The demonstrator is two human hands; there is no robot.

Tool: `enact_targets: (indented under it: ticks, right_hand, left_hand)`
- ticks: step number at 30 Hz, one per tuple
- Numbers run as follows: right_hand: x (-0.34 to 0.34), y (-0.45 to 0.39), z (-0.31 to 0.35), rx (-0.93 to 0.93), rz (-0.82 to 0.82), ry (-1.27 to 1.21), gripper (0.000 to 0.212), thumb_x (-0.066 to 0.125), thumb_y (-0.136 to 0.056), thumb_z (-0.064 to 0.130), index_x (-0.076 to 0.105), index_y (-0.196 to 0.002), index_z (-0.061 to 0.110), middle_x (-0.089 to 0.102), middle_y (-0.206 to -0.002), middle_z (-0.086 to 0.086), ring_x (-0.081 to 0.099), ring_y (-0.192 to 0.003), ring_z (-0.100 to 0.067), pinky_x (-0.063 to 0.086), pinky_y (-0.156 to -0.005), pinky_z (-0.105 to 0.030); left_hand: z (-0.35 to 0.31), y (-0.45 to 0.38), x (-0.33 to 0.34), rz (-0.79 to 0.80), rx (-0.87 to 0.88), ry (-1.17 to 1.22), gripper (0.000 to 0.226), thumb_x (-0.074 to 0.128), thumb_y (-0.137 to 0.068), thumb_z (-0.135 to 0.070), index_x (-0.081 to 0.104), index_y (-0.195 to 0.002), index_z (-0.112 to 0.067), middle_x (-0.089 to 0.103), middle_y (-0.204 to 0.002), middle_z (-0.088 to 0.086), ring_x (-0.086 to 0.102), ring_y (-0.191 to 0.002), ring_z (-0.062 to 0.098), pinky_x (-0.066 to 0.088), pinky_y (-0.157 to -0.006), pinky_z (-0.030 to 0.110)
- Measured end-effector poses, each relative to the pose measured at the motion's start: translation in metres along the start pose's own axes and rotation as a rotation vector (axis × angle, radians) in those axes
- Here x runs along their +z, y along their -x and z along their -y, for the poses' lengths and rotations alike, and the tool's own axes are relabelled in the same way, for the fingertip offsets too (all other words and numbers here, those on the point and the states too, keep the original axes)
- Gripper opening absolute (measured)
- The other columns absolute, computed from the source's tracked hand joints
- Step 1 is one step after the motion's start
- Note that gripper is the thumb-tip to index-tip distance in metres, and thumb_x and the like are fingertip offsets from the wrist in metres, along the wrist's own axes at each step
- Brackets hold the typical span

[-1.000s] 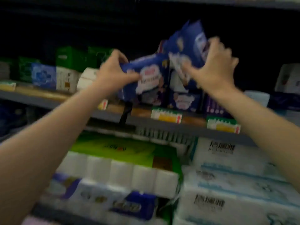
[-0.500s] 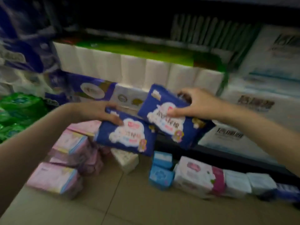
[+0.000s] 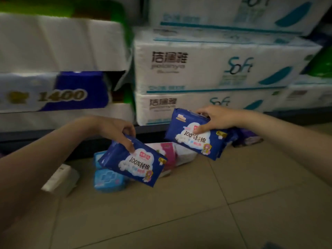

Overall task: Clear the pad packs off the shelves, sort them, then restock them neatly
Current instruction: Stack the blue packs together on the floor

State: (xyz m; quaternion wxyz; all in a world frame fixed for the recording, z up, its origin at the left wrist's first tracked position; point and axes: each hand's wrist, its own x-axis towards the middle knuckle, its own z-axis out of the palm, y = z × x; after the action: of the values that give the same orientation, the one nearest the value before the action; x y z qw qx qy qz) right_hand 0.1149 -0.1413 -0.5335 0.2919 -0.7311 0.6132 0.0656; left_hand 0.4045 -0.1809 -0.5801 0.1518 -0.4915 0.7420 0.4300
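Tiled floor (image 3: pixel 161 212), beige, nearest; more of it in view than half a second ago. Left hand (image 3: pixel 115 129), lower than before, fingers (image 3: pixel 130 146) pinching top edge of dark blue pad pack (image 3: pixel 133 161), tilted, held just above floor. Under and beside it: light blue packs (image 3: pixel 107 180), pink-and-white pack (image 3: pixel 168 151), white pack (image 3: pixel 60 177) at left; pink packs at far left of earlier frame now out of view. Right hand (image 3: pixel 215 118), fingers closed over upper edge of second dark blue pack (image 3: pixel 195 136), thumb on front, further blue packs apparently bunched behind; count unclear. Purple pack (image 3: pixel 248 138) on floor behind. Farthest: bottom shelf (image 3: pixel 53 135) with stacked white tissue bales (image 3: pixel 215 69) and roll packs (image 3: pixel 53 92), looming larger than before.
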Motion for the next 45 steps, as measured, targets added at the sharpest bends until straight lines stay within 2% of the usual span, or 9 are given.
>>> enact_targets:
  ticks: [12,20,25,29,32,35,37,40,45]
  right_hand:
    - [0.088,0.025,-0.198,0.175,0.015,0.373,0.056,0.061,-0.088,0.019,0.038,-0.138,0.026,0.046,-0.136,-0.005,0.047,-0.118,-0.028,0.041,-0.094,-0.034]
    - [0.119,-0.031,-0.247,0.231,-0.231,0.446,0.055,0.044,-0.095,0.010,0.025,-0.145,0.023,0.029,-0.146,-0.006,0.025,-0.133,-0.031,0.027,-0.104,-0.040]
    - [0.142,-0.046,-0.263,0.222,-0.199,0.225,0.046,0.045,-0.095,0.005,0.037,-0.139,0.013,0.033,-0.143,-0.014,0.034,-0.128,-0.036,0.035,-0.101,-0.039]
    - [0.111,-0.031,-0.280,0.171,-0.323,-0.371,0.029,0.054,-0.095,0.023,0.058,-0.122,0.013,0.060,-0.125,-0.010,0.055,-0.116,-0.027,0.041,-0.097,-0.033]
    - [0.086,0.000,-0.275,0.045,0.024,-0.684,0.049,0.063,-0.087,0.038,0.046,-0.131,0.023,0.057,-0.119,0.004,0.053,-0.111,-0.012,0.043,-0.092,-0.025]
    - [0.092,0.015,-0.276,-0.022,0.079,-0.176,0.076,0.076,-0.077,0.033,0.034,-0.140,0.020,0.049,-0.116,0.006,0.049,-0.113,-0.014,0.043,-0.093,-0.027]
    - [0.106,0.012,-0.286,-0.038,-0.090,0.100,0.057,0.070,-0.083,0.020,0.041,-0.132,0.015,0.055,-0.119,-0.004,0.054,-0.108,-0.024,0.047,-0.086,-0.035]
    - [0.131,0.009,-0.298,-0.004,-0.086,0.160,0.039,0.057,-0.090,0.012,0.044,-0.126,0.010,0.054,-0.121,-0.014,0.054,-0.107,-0.029,0.044,-0.081,-0.029]
    - [0.149,0.008,-0.290,0.099,-0.065,0.403,0.061,0.058,-0.091,0.024,0.026,-0.143,0.018,0.042,-0.135,-0.013,0.042,-0.123,-0.028,0.039,-0.095,-0.035]
  left_hand:
    - [-0.121,-0.086,0.057,0.018,0.121,-0.210,0.054,0.078,-0.075,-0.023,0.040,-0.113,-0.028,0.051,-0.106,-0.004,0.053,-0.096,0.015,0.044,-0.081,0.023]
    - [-0.159,-0.137,0.081,-0.068,0.164,-0.222,0.055,0.077,-0.075,-0.024,0.043,-0.117,-0.025,0.050,-0.111,-0.005,0.051,-0.095,0.014,0.039,-0.079,0.021]
    - [-0.160,-0.161,0.106,-0.101,0.244,-0.276,0.049,0.080,-0.072,-0.024,0.046,-0.107,-0.029,0.057,-0.105,-0.002,0.055,-0.091,0.016,0.045,-0.079,0.025]
    - [-0.175,-0.182,0.130,-0.162,0.263,-0.144,0.046,0.077,-0.076,-0.019,0.047,-0.109,-0.023,0.052,-0.104,-0.006,0.053,-0.094,0.014,0.041,-0.075,0.014]
    - [-0.193,-0.201,0.154,-0.184,0.263,0.023,0.046,0.077,-0.076,-0.018,0.048,-0.111,-0.023,0.052,-0.110,-0.004,0.053,-0.100,0.014,0.042,-0.083,0.020]
    - [-0.211,-0.218,0.176,-0.216,0.249,0.067,0.050,0.074,-0.079,-0.016,0.050,-0.123,-0.014,0.052,-0.118,-0.001,0.052,-0.106,0.015,0.043,-0.089,0.023]
    - [-0.219,-0.226,0.183,-0.256,0.225,0.076,0.043,0.068,-0.084,-0.012,0.052,-0.123,-0.009,0.055,-0.121,0.003,0.056,-0.109,0.021,0.045,-0.094,0.031]
    - [-0.221,-0.232,0.176,-0.331,0.175,0.026,0.037,0.063,-0.087,-0.009,0.055,-0.122,-0.008,0.060,-0.122,0.011,0.058,-0.109,0.023,0.044,-0.093,0.028]
    - [-0.213,-0.217,0.159,-0.344,0.215,-0.164,0.036,0.057,-0.090,-0.012,0.053,-0.126,-0.009,0.053,-0.131,0.010,0.052,-0.117,0.022,0.034,-0.081,0.016]
